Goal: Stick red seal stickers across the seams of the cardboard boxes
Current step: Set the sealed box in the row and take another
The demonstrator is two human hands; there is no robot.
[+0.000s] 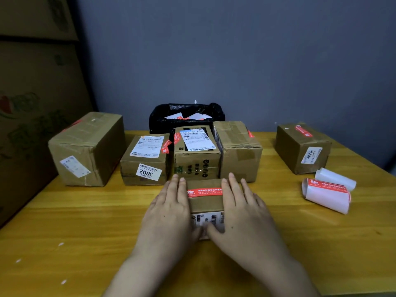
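Six cardboard boxes on the wooden table [85, 211]: five at the back, one small box [205, 202] in front with a red seal sticker [203, 192] across its top, pressed flat-fingered by left hand [169, 211] and right hand [242, 213]; two sticker rolls [327, 189] right.

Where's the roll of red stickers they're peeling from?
The sticker roll lies on the right side of the wooden table, just in front of the far-right cardboard box, beside a curl of white backing paper.
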